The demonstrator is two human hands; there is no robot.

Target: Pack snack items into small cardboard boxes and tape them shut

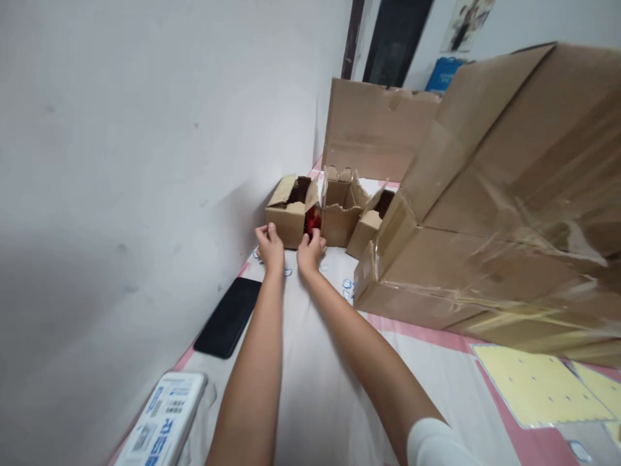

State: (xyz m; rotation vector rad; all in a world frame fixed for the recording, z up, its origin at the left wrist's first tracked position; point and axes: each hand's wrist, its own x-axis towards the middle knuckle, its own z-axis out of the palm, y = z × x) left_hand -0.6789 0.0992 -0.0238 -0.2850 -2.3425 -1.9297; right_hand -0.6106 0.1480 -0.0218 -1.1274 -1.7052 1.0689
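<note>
A small cardboard box (286,226) with its top flaps up stands beside the wall at the far end of the cloth. At its near left corner my left hand (270,247) is closed, thumb against the front face. My right hand (311,251) closes on the near right corner of that box. Something red (313,219) shows just beyond the right fingers, partly hidden, and I cannot make out its kind. To the right stand a second open cardboard box (338,223) and a third, tilted one (363,232).
A large taped cardboard box (485,259) fills the right side. Behind the small boxes rises a cardboard panel (378,129). A black phone-like slab (228,317) and a white printed package (162,421) lie along the wall (145,162). Yellow patterned fabric (538,385) is at lower right.
</note>
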